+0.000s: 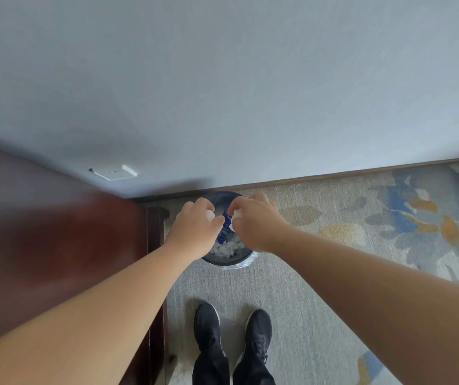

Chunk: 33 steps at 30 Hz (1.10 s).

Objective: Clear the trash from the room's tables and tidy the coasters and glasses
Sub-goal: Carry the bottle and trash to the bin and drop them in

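On my feed both hands reach out over the bin (227, 263), which stands on the carpet (292, 290) directly beneath them, close to the skirting (334, 175) beyond the fingertips. My left hand (195, 227) has its fingers curled down around the left wad (209, 215), a white scrap of which only a sliver shows under the knuckles. My right hand (253, 218), just beside the left, is curled round the right wad (239, 213), white crumpled paper peeking out between thumb and fingers. I cannot tell whether the two hands touch. Under the gap between them something blue (225, 230) sits inside the bin, and nearer the wrists loose white paper (227, 249) lies in its bottom. Left of the left forearm runs a dark wood top (56, 232). Back from the hands, toward me, black shoes (207, 326) stand on the carpet.
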### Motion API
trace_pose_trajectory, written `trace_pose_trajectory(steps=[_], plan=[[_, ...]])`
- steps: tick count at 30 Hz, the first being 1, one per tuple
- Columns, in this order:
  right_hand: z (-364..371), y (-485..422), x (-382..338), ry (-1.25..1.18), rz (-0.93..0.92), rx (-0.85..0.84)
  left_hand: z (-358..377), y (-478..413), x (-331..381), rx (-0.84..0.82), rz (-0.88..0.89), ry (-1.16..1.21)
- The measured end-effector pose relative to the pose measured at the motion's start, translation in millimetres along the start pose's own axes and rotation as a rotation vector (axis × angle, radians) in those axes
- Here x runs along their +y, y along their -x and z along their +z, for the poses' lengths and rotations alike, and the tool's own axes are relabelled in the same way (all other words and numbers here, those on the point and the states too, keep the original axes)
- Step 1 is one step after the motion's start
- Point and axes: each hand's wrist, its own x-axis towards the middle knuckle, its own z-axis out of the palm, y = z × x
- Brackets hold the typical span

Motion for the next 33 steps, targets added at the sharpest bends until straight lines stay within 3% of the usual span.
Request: trace_pose_trajectory(steps=[8, 18, 33], plan=[[14, -9, 7, -0.039, -0.01, -0.076, -3, -1, -8, -0.085, -0.044, -0.025], [-36, 34, -17, -0.016, -0.066, 0.119, -54, 22, 9, -0.079, 0.071, -0.089], [-172, 213, -129, -0.069, -0.279, 0.459, -211, 166, 116, 0.216, 0.306, -0.02]])
